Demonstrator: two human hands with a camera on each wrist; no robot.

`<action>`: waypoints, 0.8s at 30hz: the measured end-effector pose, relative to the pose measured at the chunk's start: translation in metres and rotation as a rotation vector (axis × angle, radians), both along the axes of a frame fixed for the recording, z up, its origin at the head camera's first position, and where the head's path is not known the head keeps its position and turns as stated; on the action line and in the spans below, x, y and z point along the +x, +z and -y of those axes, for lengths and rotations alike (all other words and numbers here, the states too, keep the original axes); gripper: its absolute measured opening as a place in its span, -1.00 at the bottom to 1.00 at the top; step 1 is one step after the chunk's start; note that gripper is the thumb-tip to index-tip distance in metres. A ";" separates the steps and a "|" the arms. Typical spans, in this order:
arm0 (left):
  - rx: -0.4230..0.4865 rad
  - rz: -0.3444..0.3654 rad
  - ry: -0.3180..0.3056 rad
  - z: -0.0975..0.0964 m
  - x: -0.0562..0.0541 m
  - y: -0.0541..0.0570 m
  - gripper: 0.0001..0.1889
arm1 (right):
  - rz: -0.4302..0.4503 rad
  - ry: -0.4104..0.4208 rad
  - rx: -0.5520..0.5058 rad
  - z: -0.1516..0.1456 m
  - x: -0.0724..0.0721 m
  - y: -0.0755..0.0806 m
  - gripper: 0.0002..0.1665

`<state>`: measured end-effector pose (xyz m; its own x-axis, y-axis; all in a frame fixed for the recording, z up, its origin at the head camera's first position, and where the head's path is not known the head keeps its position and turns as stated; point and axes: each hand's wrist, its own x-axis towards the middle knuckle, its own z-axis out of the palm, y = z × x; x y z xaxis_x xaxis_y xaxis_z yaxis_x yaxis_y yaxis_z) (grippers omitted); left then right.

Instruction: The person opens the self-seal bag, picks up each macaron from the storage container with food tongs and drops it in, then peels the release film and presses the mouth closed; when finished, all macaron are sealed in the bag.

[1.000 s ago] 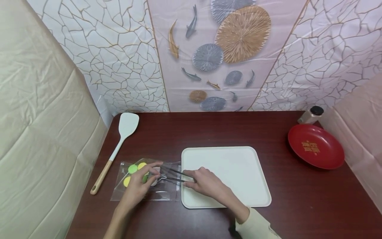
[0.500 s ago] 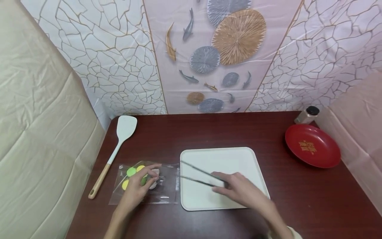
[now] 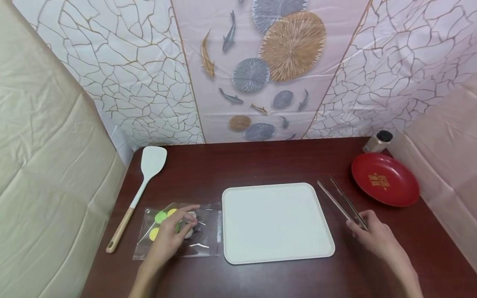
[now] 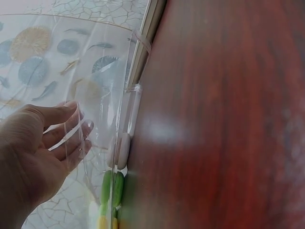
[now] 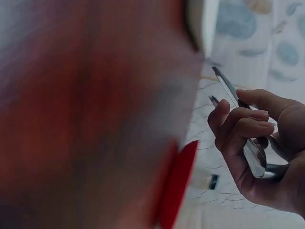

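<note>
My left hand (image 3: 165,240) pinches the film of a clear plastic bag (image 3: 208,236) on the table's left part; in the left wrist view, film (image 4: 82,138) runs between thumb and fingers. Inside the bag lie several round pieces: yellow (image 3: 154,234), light green (image 3: 160,217) and greyish white (image 3: 189,233), partly hidden by the hand. Metal tongs (image 3: 340,202) are gripped in my right hand (image 3: 380,240), right of the white tray (image 3: 277,223). The two tips of the tongs stand apart with nothing between them, pointing away from me.
A red oval plate (image 3: 385,180) sits at the right, just beyond the tongs. Behind it a small black-lidded jar (image 3: 378,141) stands near the corner. At the far left lies a white spatula (image 3: 150,165) with a wooden handle. Cloth walls border the table (image 3: 257,165).
My right hand has drawn the tongs out of the bag and carried them rightward across the tray to its right side. My left hand stays at the bag.
</note>
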<state>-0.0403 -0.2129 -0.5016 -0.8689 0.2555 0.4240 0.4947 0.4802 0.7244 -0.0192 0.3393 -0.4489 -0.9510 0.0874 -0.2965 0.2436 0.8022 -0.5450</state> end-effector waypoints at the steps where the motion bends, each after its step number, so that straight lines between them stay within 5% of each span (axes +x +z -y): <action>1: -0.003 0.004 -0.001 0.000 0.000 0.000 -0.92 | 0.020 -0.010 -0.011 -0.002 0.001 -0.003 -0.40; 8: -0.053 0.023 0.027 -0.001 0.001 0.003 -0.79 | 0.092 -0.034 -0.058 0.001 0.002 -0.017 -0.44; 15: -0.089 0.012 0.008 -0.001 -0.001 0.002 -0.94 | 0.131 0.073 0.197 0.007 -0.010 -0.019 -0.44; 24: -0.170 -0.074 -0.052 -0.003 -0.002 0.006 -0.68 | 0.140 0.147 0.278 0.006 -0.014 -0.016 -0.34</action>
